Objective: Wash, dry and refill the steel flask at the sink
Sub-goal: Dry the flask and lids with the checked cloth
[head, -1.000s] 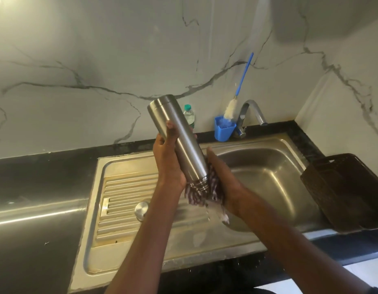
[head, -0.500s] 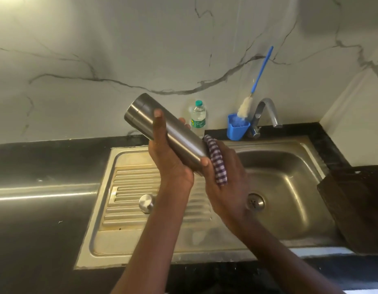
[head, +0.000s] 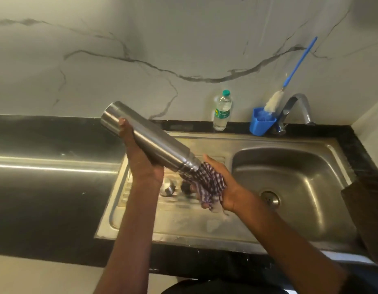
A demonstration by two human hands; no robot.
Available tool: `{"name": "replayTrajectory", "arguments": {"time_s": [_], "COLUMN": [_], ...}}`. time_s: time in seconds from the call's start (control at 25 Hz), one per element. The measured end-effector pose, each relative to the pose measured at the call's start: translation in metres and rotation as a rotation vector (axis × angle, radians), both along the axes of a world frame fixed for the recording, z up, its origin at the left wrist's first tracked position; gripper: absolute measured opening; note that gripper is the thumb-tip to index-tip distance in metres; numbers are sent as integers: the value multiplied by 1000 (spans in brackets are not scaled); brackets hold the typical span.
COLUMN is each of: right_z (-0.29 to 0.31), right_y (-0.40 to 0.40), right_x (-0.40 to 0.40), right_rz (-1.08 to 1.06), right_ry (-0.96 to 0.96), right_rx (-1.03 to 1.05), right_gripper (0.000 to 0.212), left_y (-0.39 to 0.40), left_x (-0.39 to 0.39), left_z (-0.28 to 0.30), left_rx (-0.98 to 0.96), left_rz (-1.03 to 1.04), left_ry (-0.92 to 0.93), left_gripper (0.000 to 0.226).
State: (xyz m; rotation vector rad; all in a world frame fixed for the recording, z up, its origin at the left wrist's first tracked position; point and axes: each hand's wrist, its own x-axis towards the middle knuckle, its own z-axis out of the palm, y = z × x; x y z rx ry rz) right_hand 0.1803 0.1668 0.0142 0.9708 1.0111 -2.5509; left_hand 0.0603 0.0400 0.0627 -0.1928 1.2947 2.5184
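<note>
Now my left hand (head: 143,164) grips the tilted steel flask (head: 150,139) while my right hand (head: 222,187) clutches the checked cloth (head: 207,181) against its threaded mouth.

Flask (head: 150,141) held tilted over drainboard (head: 184,221), left of basin (head: 290,177); left hand (head: 141,160) under it, right hand (head: 222,187) with cloth (head: 207,183) at its lower end. Lid (head: 168,187) on drainboard. Bottle (head: 222,111), cup (head: 261,124) with brush (head: 290,79), tap (head: 298,109) behind sink on table (head: 46,198).

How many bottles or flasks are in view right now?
2: the steel flask, tilted in the left hand over the drainboard, and a plastic water bottle upright on the counter against the wall. Nothing suggests others hidden.
</note>
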Motion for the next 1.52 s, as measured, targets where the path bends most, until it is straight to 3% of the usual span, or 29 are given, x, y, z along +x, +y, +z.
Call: {"name": "replayTrajectory", "arguments": {"time_s": [0.12,0.2,0.36,0.68,0.84,1.32,1.44,1.52], "right_z": [-25,-28,-24,-37,-43,-51,-56,-58], "right_y": [-18,-33,-68,-86,-79,-69,-57,-43], "right_x": [-1,-5,-22,-27,-19,-8,-6,-6], "right_rz": [-114,-125,-109,-239,-245,-260,-314,-369], "right_ry": [-26,-43,-26,11,-9,-67,-73,-68], "right_rx": [-24,77,354,266,291,211,272,310], "right_gripper": [72,65,60,46,47,24,27,33], "left_y": [-48,-77,-108,-126,-128,-129,-112,-90], "left_x": [-24,-36,-33,-21,-25,-12,33,65], "left_z": [-16,-37,-71,-123,-135,-145,-136,-132], "left_rx": [-9,-49,20,212,311,453,264,-199], "left_rz": [80,91,22,-24,-15,66,2,-153], "left_ry": [-202,-429,-815,-1080,-1126,-1184,-1076,-752], "left_gripper": [58,66,47,48,57,78,62,36]}}
